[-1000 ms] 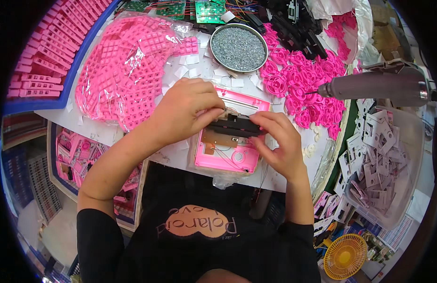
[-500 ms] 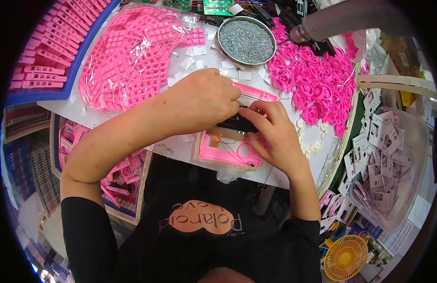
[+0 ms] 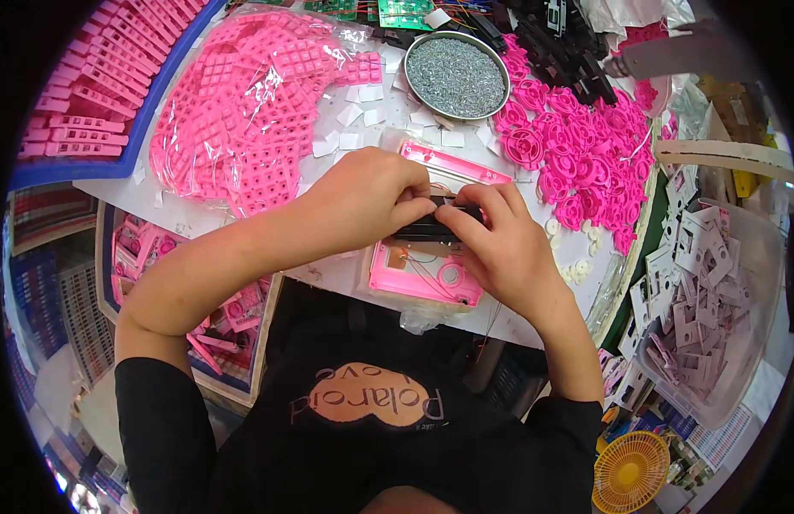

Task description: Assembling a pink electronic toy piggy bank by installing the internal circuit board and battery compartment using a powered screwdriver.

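A pink plastic housing [image 3: 414, 283] lies in front of me on the worktable, with thin wires and a round ring in its near part. Across its middle sits a black plastic part [image 3: 420, 231]. My left hand [image 3: 373, 190] is closed at the black part's upper edge, thumb and forefinger pinched on it. Facing it, my right hand [image 3: 502, 244] grips the same part with curled fingers, its thumb and fingertips close to my left thumb. Whether a smaller piece lies between the fingertips is hidden.
Beyond the housing stands a round metal dish [image 3: 458, 75] of small screws. Bagged pink key pads [image 3: 242, 111] lie left, loose pink rings [image 3: 577, 154] right. A blue tray [image 3: 144, 128] holds pink strips. A grey tool arm [image 3: 671, 56] hangs upper right; a clear bin [image 3: 714, 343] holds pale plates.
My left hand has turned from a fist over the black part to a thumb-and-forefinger pinch at it. My right hand stays on the part. The whole view has shifted slightly.
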The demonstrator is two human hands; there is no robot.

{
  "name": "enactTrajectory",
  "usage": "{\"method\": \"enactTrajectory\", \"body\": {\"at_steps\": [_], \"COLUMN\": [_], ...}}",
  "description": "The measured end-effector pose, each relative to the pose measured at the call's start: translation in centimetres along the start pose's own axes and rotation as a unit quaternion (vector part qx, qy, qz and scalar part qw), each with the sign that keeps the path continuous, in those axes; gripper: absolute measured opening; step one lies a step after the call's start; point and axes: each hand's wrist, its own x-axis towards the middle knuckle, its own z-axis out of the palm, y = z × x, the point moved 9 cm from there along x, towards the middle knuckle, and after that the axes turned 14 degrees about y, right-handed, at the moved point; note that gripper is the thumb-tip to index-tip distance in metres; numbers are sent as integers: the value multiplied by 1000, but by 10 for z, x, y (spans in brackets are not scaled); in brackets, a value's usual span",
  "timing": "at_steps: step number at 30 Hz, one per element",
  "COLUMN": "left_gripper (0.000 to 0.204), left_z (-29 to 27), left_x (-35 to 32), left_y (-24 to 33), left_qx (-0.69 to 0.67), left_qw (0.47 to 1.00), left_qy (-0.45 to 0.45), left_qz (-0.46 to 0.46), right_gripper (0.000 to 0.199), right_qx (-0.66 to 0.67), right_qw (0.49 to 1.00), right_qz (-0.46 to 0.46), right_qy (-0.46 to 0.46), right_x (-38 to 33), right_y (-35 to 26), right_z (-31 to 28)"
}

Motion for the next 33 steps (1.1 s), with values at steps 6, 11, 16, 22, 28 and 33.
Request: {"method": "enactTrajectory", "body": {"at_steps": [6, 11, 16, 22, 28, 33], "left_gripper": [17, 17, 19, 26, 16, 18], "left_z": [5, 6, 7, -19, 29, 33], "left_x": [6, 9, 11, 55, 165, 158], "left_y": [-5, 3, 10, 10, -58, -40], "left_qx": [-22, 5, 62, 119, 378, 391], "left_qw": [999, 999, 997, 989, 924, 910], "left_qy": [-38, -44, -7, -23, -36, 3], "left_qz": [-14, -6, 55, 83, 49, 134], "right_gripper": [47, 50, 53, 49, 36, 47], "right_qx": [-71, -213, -205, 22, 406, 542], "right_qw": [997, 977, 978, 961, 733, 786], "right_qz": [-18, -15, -2, -67, 38, 60], "right_qy": [-11, -23, -43, 268, 545, 292], "right_x": [-3, -6, -3, -14, 17, 70], "right_y": [-11, -38, -40, -22, 83, 86], "right_z": [1, 1, -2, -129, -181, -129]}}
